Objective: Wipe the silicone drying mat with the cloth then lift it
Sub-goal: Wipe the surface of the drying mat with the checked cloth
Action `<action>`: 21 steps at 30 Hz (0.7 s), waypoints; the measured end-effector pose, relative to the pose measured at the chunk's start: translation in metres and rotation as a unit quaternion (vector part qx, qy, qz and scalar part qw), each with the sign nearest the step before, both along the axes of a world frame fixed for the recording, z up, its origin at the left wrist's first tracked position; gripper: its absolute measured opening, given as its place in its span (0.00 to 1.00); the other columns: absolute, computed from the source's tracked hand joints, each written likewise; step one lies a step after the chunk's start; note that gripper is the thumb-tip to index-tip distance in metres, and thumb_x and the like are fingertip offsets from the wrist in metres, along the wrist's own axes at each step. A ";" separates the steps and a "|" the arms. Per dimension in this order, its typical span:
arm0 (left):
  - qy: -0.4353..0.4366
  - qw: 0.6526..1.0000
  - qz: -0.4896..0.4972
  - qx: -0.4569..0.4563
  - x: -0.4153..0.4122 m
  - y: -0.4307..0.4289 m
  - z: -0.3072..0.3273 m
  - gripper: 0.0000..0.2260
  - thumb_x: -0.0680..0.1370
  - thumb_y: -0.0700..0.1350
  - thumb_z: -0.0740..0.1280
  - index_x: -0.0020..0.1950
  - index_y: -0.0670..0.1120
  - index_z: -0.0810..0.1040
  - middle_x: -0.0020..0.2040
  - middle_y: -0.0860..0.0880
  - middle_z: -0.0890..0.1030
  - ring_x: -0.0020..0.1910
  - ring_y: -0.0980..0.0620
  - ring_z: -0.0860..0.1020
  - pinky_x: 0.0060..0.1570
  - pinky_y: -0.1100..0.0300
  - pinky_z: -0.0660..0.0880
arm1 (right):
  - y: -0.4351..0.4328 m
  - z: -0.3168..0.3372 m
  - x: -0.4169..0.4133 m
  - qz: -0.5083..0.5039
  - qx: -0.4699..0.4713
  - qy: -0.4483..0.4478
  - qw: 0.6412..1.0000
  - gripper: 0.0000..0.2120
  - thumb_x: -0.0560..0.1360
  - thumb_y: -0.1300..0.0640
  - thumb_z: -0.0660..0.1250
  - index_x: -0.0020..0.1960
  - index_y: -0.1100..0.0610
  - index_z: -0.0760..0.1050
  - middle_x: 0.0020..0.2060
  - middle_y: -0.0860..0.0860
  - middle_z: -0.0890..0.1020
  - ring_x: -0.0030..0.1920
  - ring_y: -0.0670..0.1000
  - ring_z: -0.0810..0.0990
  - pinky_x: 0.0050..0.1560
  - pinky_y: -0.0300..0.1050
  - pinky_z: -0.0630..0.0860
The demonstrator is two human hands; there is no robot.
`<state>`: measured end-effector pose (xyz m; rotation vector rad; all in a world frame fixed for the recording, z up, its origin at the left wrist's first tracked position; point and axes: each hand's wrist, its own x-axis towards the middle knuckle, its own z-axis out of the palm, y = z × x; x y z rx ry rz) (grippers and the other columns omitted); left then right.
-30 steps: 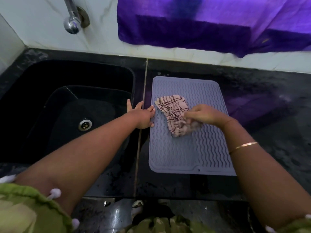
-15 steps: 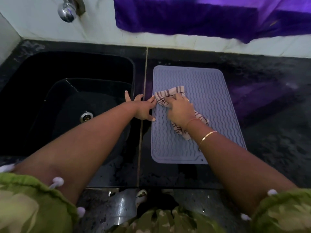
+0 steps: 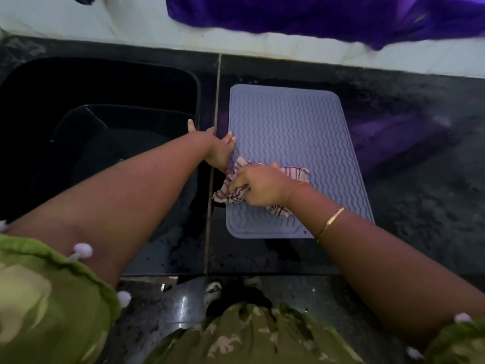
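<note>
silicone mat [image 3: 288,127] edge pressed by flat left hand [image 3: 219,151]; right hand [image 3: 259,185] grips striped cloth [image 3: 295,173].

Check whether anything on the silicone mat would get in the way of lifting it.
Only the checked cloth lies on the silicone drying mat, gripped by the right hand near its left edge. The left hand touches that edge too. Nothing else visible sits on it.

head view | wearer's camera is looking steeply down at the black speckled stone counter [image 3: 420,219] | sitting near, above its front edge
</note>
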<state>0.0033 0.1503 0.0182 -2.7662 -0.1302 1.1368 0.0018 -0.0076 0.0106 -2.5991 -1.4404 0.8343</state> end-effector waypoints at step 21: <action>-0.051 0.996 0.055 -0.041 -0.011 -0.004 -0.003 0.37 0.78 0.61 0.60 0.78 0.55 0.42 0.78 0.58 0.39 0.76 0.43 0.38 0.63 0.26 0.33 | -0.001 0.002 0.017 -0.123 -0.028 -0.099 0.987 0.20 0.75 0.55 0.62 0.66 0.51 0.70 0.76 0.53 0.57 0.69 0.61 0.64 0.65 0.59 0.61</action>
